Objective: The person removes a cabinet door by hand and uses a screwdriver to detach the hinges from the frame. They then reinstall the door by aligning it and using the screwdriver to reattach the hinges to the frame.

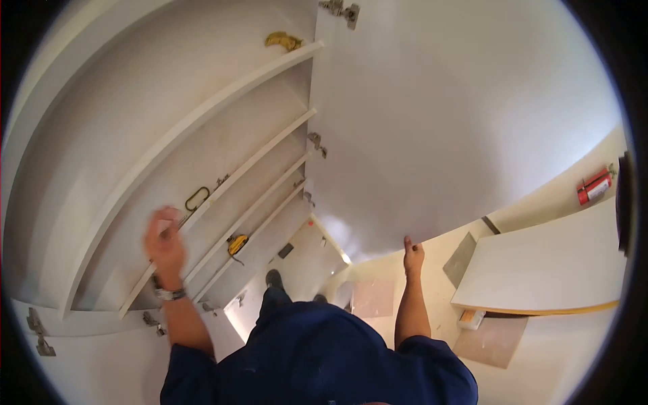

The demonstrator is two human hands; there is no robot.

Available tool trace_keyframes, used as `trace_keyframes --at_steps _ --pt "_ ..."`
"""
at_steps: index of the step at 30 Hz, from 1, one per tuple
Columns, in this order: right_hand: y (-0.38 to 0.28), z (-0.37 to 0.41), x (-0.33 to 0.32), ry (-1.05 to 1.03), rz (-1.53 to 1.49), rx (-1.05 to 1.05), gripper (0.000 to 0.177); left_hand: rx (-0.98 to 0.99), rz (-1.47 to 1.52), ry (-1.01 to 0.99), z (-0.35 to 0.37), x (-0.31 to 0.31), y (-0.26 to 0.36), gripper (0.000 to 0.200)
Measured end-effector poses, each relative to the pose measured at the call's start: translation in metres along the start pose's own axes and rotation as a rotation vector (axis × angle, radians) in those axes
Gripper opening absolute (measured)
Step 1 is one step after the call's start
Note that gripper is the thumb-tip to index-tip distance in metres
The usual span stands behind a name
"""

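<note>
1. White panels filled most of what I saw: an open cabinet point(135, 135) with several shelves ran across the left half of the frame, and its cabinet door point(459, 121) stood swung wide across the upper right.
2. I found the left hand point(165, 243) at left centre, against the front edge of one shelf point(263, 164). It was blurred, with the fingers seemingly curled, and I could not tell whether it gripped the edge or only rested there. A wristwatch point(169, 293) circled that wrist.
3. I saw the right hand point(413, 256) at lower centre, closed on the lowest edge of the cabinet door, with a finger reaching up onto the panel's face.
4. A dark metal loop point(197, 198) lay just beside the left hand, toward the upper right. A yellow tape measure point(236, 244) sat one shelf further along, near that hand but apart from it.
5. Silver hinges point(317, 143) sat along the door's inner edge, at centre.
6. A small yellowish object point(283, 40) rested at top centre on the cabinet; I could not tell what it was.
7. A white board point(540, 263) with a yellow edge lay flat at the right of the frame, and a red fire extinguisher point(594, 187) stood by the wall beyond it.
8. Blue sleeves and torso filled the bottom centre, with a dark shoe point(273, 278) on the pale floor above them.
</note>
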State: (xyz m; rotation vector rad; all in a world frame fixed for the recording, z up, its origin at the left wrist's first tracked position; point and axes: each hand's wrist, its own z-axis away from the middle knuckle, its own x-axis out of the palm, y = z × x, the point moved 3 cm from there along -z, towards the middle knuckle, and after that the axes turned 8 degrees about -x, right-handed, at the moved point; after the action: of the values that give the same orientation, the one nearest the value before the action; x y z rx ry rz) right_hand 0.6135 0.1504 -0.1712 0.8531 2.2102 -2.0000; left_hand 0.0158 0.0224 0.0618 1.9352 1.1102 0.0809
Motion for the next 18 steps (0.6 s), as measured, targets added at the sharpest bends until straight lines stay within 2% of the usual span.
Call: trace_keyframes --at_steps 1,2,4,7,10,13,18 --pt "-0.003 0.012 0.001 -0.008 0.014 -0.010 0.051 0.063 -0.177 0.203 -0.020 -0.038 0.013 0.013" --pt "-0.011 0.018 0.011 -0.011 0.015 -0.034 0.053 -0.135 -0.304 0.441 -0.042 -0.067 0.038 0.018" --pt "-0.014 0.020 0.014 -0.053 0.035 0.012 0.049 0.002 -0.315 0.569 -0.076 -0.106 0.054 0.021" --pt "-0.010 0.020 0.012 -0.093 0.094 0.027 0.041 0.183 -0.773 0.556 -0.102 -0.131 0.047 0.026" --pt "-0.009 0.017 0.013 -0.114 0.146 0.015 0.038 0.153 -0.959 0.467 -0.113 -0.129 0.031 0.033" --pt "-0.018 0.024 0.007 -0.190 0.177 0.032 0.037 0.185 -1.045 0.475 -0.113 -0.121 0.037 0.038" --pt "-0.042 0.040 0.014 -0.309 0.240 0.021 0.037 0.006 -1.032 0.411 -0.113 -0.123 0.032 0.039"
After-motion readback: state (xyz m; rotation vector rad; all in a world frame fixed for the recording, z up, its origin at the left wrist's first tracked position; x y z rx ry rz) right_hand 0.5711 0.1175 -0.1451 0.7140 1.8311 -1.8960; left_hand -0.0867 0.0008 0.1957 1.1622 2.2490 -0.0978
